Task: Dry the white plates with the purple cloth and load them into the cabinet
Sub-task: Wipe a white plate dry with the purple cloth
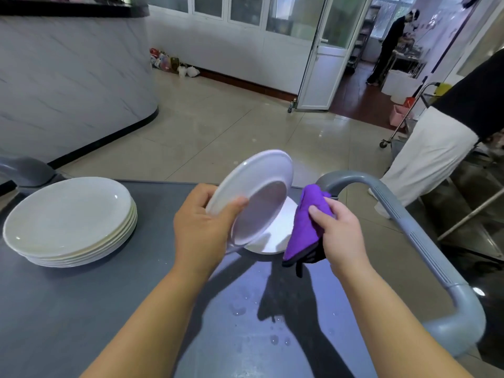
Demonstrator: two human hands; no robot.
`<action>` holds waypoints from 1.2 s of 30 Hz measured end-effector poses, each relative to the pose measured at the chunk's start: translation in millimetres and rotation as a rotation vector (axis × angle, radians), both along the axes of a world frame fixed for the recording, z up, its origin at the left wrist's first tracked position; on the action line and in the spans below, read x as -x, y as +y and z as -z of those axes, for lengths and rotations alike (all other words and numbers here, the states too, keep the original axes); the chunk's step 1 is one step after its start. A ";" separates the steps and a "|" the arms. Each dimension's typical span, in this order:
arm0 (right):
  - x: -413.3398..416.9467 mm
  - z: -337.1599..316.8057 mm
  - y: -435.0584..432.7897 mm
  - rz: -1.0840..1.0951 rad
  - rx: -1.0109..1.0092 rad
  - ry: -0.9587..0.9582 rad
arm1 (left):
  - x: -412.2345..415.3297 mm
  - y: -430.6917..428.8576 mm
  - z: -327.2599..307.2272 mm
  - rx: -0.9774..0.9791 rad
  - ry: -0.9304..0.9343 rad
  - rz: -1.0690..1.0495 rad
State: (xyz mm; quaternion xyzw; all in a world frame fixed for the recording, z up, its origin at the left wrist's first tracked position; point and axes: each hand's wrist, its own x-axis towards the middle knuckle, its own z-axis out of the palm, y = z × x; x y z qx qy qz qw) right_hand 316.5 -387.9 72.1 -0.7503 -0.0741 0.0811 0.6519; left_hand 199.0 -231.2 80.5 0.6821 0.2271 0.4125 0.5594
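Above the wet surface (pixel 81 309), the left hand (pixel 201 230) grips a tilted white plate (pixel 253 181). At three o'clock, the right hand (pixel 341 233) clutches the purple cloth (pixel 302 236). Likely risk: the one-handed grip slips and the plate drops.

White plates are counted as about five in the stack (pixel 68 219) at lower left (rims hard to separate), plus one tilted plate (pixel 253 192) at centre and one flat plate (pixel 278 230) under it. One purple cloth (pixel 305 230) and two hands, left hand (pixel 201 230) and right hand (pixel 341 233), are logged. Two others are counted: a far person (pixel 390 45) at upper right and a near person (pixel 436 148) at the right edge.
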 end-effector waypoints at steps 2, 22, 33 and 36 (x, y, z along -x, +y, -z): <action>-2.6 -11.1 -3.7 0.008 -0.165 0.154 | -3.2 -3.6 5.6 -0.209 0.037 0.062; -23.7 -18.2 -54.8 0.039 -0.312 0.335 | -23.4 -33.0 29.3 -0.567 0.249 -0.131; -38.3 -7.9 -35.9 -0.307 -0.211 0.224 | 13.6 -33.9 24.2 0.441 0.213 -0.111; -40.2 -1.4 -21.9 -0.398 -0.016 0.209 | 30.4 -26.3 29.6 0.400 0.228 -0.265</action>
